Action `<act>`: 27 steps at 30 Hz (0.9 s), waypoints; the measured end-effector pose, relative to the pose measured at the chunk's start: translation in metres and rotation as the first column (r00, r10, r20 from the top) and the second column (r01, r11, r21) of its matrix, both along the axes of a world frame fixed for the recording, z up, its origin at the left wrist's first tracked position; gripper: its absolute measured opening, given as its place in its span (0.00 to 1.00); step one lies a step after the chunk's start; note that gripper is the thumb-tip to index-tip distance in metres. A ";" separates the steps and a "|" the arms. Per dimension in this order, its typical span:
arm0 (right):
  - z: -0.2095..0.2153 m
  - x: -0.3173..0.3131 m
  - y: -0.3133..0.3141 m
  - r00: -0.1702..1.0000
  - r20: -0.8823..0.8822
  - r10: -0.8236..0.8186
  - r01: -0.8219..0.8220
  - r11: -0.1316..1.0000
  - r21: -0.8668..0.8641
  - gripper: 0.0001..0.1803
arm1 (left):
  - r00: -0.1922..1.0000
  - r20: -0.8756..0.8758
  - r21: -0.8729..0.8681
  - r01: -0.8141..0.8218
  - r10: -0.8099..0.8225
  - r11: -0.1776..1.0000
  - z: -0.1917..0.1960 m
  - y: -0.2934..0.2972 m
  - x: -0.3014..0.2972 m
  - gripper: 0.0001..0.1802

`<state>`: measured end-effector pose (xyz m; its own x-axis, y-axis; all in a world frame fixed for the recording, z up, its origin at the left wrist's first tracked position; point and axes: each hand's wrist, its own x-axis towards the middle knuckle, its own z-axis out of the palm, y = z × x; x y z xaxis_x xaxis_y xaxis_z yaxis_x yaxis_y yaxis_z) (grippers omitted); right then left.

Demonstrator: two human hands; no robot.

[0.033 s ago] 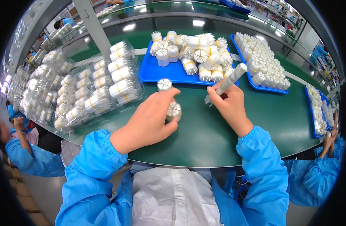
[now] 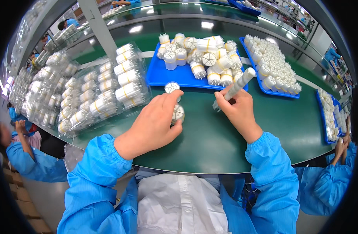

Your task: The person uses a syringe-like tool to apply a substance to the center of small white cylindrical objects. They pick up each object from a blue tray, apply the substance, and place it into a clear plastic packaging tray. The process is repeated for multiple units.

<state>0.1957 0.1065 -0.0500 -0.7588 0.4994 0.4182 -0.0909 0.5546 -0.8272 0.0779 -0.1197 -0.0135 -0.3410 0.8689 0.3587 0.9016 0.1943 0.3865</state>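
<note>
At the centre of the frame, the left hand lay curled over a small white round plastic cylinder with a spoked end face, fingers and thumb closed around its sides as it rested on the dark green table. A second white cylinder of the same kind stood just above the fingertips, at the near edge of the blue plastic tray heaped with bundled white cylinders. Right of centre, the right hand pinched a slim white tube, tilted up toward the upper right; its lower end was hidden in the fingers, so how it was gripped there was unclear. Clear plastic bags of white cylinders filled the left. Another blue tray of upright white cylinders sat at upper right.
</note>
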 end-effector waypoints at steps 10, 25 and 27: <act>-0.008 -0.001 0.001 0.999 -0.034 -0.018 0.024 0.985 0.169 0.09 | 0.959 -0.208 -0.147 -0.224 0.192 0.963 -0.004 0.028 -0.035 0.27; -0.006 0.000 -0.007 1.000 -0.029 0.005 -0.001 0.987 0.160 0.08 | 0.714 -0.466 -0.021 -0.599 0.522 0.801 0.078 -0.090 -0.155 0.20; -0.005 -0.001 -0.010 1.000 -0.008 0.014 -0.012 0.985 0.174 0.08 | 0.621 -0.605 -0.157 -0.707 0.499 0.689 0.069 -0.105 -0.177 0.19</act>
